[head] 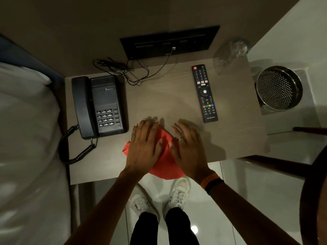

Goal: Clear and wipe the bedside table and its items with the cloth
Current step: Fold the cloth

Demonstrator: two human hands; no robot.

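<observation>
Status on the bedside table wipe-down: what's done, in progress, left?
Done: nothing visibly cleared. The black corded telephone, black TV remote control and clear drinking glass all sit on the pale wood bedside table.
In hand: left hand and right hand press flat on the red cloth at the front edge.
Left: moving the items, wiping them and the tabletop.

left hand (144, 147): lying flat, palm down, fingers spread and pointing toward the top of the frame, center of frame
right hand (187, 147): lying flat, palm down, fingers spread, ring on one finger, just right of the left hand, thumbs nearly meeting
left forearm: reaching in bare from lower left of frame
right forearm: reaching in from lower right, wearing an orange and a black band at the wrist
</observation>
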